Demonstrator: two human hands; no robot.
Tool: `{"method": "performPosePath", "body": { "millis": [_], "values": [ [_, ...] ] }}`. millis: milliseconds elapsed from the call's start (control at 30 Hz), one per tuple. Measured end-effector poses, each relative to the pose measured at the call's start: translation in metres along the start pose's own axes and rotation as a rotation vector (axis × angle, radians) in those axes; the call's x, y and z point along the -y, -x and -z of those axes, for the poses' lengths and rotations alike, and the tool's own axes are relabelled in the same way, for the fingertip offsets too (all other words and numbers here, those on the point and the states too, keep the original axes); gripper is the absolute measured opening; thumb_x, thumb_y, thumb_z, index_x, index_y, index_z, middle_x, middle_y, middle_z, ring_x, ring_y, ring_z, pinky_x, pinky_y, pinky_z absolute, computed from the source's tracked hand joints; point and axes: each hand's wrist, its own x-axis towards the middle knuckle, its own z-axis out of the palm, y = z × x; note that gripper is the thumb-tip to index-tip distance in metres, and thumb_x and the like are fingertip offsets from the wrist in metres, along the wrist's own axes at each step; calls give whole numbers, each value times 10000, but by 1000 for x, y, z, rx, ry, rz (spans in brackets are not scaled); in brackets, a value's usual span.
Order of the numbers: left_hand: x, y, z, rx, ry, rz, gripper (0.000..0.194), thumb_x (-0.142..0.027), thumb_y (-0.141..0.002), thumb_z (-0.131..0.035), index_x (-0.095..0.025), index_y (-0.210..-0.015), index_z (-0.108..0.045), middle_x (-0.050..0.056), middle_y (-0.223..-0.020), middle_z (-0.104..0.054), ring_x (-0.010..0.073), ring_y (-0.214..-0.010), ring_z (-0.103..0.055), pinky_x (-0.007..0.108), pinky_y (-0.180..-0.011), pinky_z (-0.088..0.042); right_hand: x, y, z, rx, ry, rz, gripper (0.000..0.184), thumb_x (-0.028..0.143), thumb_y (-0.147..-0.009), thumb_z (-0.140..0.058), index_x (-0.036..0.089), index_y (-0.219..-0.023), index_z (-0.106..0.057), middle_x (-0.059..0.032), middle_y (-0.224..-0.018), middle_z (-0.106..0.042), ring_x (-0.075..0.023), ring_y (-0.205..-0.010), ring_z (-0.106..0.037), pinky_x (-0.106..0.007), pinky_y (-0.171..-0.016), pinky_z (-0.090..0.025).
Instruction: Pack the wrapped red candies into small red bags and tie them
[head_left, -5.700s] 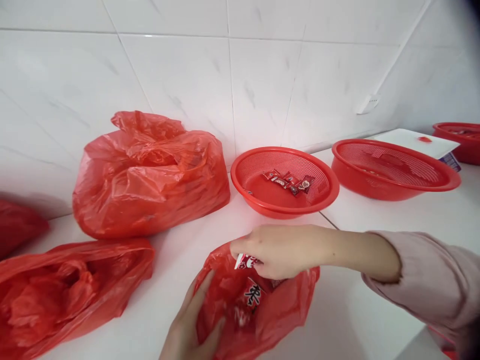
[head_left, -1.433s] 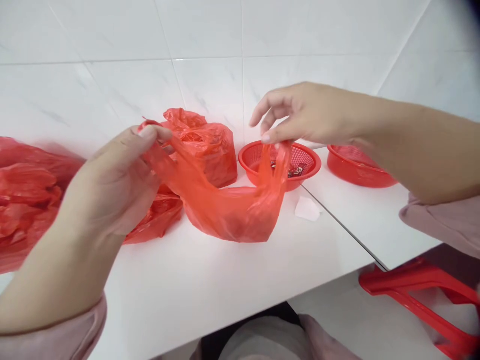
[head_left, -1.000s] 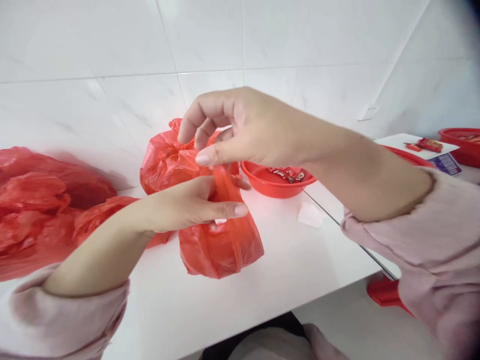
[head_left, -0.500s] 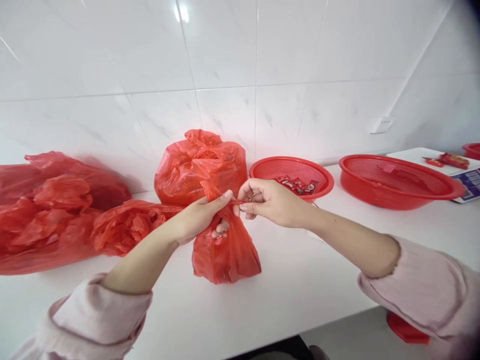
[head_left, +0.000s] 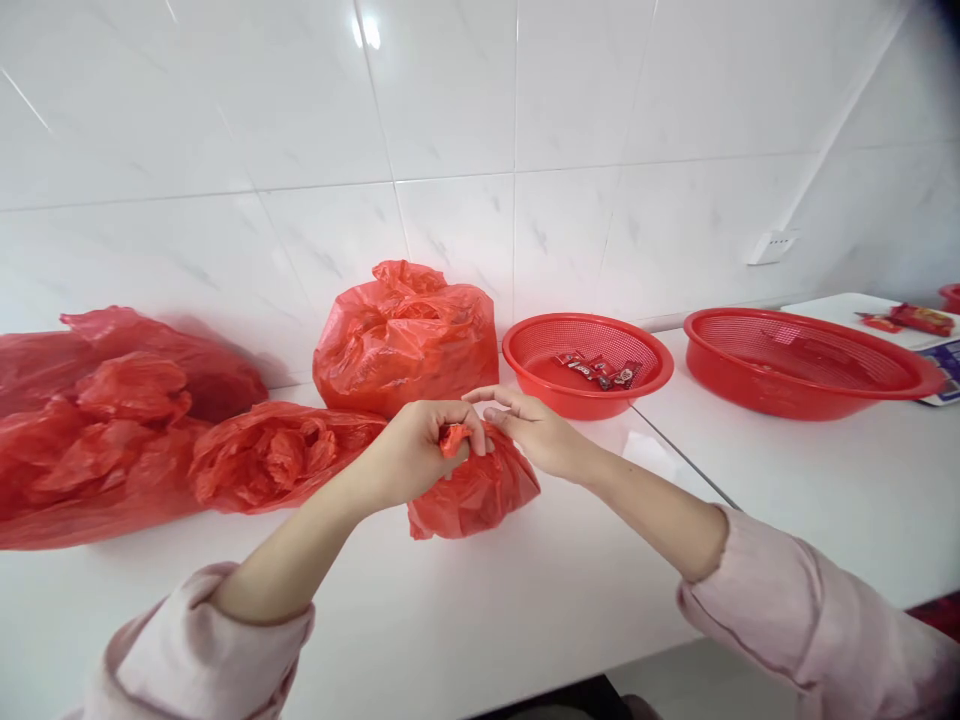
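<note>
Bulging beneath both hands at the middle of the white bench (head_left: 427, 620), the small red plastic bag (head_left: 484, 500) is what I have in front of me. Its body is squat and rounded, drawn up toward a gathered top, with sharp creases and shiny patches along the sides. The plastic is thin and slightly see-through, though I can't make out what lies inside.

Behind it, a large, puffy red plastic bag (head_left: 405, 350) with a bunched top rests near the glossy white tiled wall (head_left: 450, 80). To the left I see a loose red plastic bag (head_left: 285, 455), all crumpled folds, and beyond that a broad red plastic heap (head_left: 112, 430). On the other side, a round red mesh-sided plastic basket (head_left: 577, 402) holds a few small, shiny wrapped packets (head_left: 600, 370); a wider red plastic basket (head_left: 780, 390) stands beside it.

I have the left hand (head_left: 409, 455) clenched on the bag's top, a red tuft (head_left: 454, 440) poking out of its grip. The right hand (head_left: 541, 435) has its fingers loosely curved, a narrow gap to the thumb, tips just beside the left hand; I can't make out whether its hidden fingers touch the plastic.
</note>
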Motion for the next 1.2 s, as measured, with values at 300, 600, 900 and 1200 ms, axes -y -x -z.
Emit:
{"method": "performPosePath", "body": {
  "millis": [300, 600, 900, 1200],
  "values": [
    [21, 14, -19, -239, -142, -231, 209, -199, -911, -479, -228, -1038, -643, 71, -1155, -662, 204, -1026, -654, 330, -866, -537, -12, 12, -4, 187, -42, 1, 244, 398, -965, -492, 182, -933, -603, -23, -885, -644, -137, -819, -620, -309, -801, -511],
    [100, 93, -26, -272, -334, 45, 326, -429, -945, -466, -232, -957, -726, 101, -1077, -734, 284, -1003, -676, 379, -862, -519, -81, 37, 45, -117, 591, -166, 410, 438, -976, -407, 195, -659, -499, 6, -649, -632, -130, -624, -549, -274, -696, -412],
    [97, 57, -67, -545, -94, 194, 371, -452, -988, -336, -216, -821, -569, 88, -1079, -654, 216, -1026, -604, 321, -906, -459, -104, 21, -28, -318, 654, -219, 394, 526, -1012, -198, 236, -1012, -465, -17, -849, -687, -176, -751, -644, -266, -650, -398],
    [133, 44, -86, -426, -167, 380, 322, -441, -977, -304, -250, -733, -390, -54, -546, -448, 148, -506, -443, 247, -555, -359, -131, 19, -32, -261, 892, -308, 277, 427, -1007, -318, 230, -965, -507, -16, -751, -660, -181, -674, -607, -251, -592, -293]
  ]
}}
